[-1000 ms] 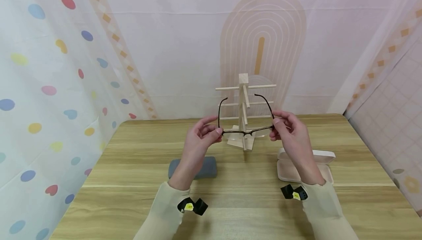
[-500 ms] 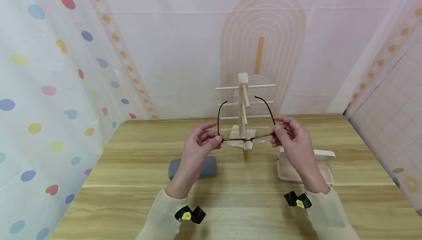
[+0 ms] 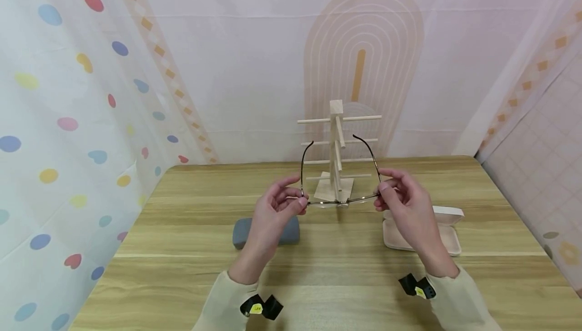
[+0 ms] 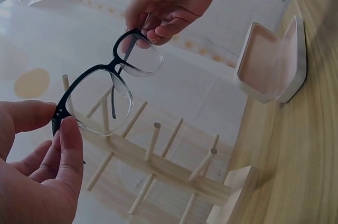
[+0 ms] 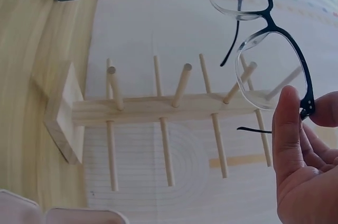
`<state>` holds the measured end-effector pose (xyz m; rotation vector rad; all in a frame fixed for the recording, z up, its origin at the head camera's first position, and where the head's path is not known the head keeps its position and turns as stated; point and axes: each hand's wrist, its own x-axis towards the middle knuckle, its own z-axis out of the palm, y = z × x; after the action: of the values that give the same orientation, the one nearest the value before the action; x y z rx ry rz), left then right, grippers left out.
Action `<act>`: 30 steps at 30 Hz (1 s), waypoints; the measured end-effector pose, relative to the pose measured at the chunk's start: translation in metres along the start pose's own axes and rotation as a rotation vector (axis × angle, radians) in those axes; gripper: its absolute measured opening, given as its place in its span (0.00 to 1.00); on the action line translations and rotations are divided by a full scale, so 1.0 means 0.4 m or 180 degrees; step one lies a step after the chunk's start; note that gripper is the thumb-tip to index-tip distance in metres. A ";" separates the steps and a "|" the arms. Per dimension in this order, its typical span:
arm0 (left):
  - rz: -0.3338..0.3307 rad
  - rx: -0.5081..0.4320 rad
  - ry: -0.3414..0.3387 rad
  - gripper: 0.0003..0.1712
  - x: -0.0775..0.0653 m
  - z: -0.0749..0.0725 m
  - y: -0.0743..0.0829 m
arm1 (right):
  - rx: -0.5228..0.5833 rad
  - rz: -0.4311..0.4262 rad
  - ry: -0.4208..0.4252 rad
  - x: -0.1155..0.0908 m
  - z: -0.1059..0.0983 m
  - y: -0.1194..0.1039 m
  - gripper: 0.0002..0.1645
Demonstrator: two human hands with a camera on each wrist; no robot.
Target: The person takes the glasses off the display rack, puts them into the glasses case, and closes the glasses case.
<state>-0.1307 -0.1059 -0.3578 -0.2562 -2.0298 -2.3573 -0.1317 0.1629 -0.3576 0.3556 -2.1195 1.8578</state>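
Both hands hold a pair of eyeglasses [image 3: 323, 203] in the air, one at each end of the front. Their dark upper rims and clear lower rims show in the left wrist view. The left hand [image 3: 278, 210] pinches the left hinge corner between thumb and fingers. At the opposite corner, the right hand [image 3: 407, 209] pinches the hinge the same way. The unfolded temples point away from the person. Behind the glasses stands a wooden display stand [image 3: 336, 107], an upright post with several thin pegs; the glasses overlap its lower part in the head view.
A closed grey-blue glasses case [image 3: 289, 231] lies on the wooden table [image 3: 327, 290], partly behind the left wrist. To the right, an open white case [image 3: 450, 241] with pinkish lining sits beneath the right forearm. A patterned curtain [image 3: 245, 68] hangs behind the table.
Both hands have lowered the glasses and drawn them slightly towards the person. The front now sits lower against the stand, and the hands keep the same hold.
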 end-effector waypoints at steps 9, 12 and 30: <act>0.0051 0.0012 0.0010 0.32 -0.009 -0.004 -0.022 | -0.0009 -0.0093 0.0008 -0.017 0.004 0.018 0.17; 0.0052 0.0022 0.0016 0.35 -0.014 -0.004 -0.025 | -0.0018 -0.0104 -0.0002 -0.022 0.003 0.021 0.18; 0.0022 0.0102 -0.0029 0.35 -0.041 -0.005 -0.054 | -0.0265 -0.0151 -0.0119 -0.067 -0.011 0.018 0.21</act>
<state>-0.1173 -0.1060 -0.3815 -0.2732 -2.0652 -2.3217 -0.1096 0.1680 -0.3739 0.4206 -2.1856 1.7441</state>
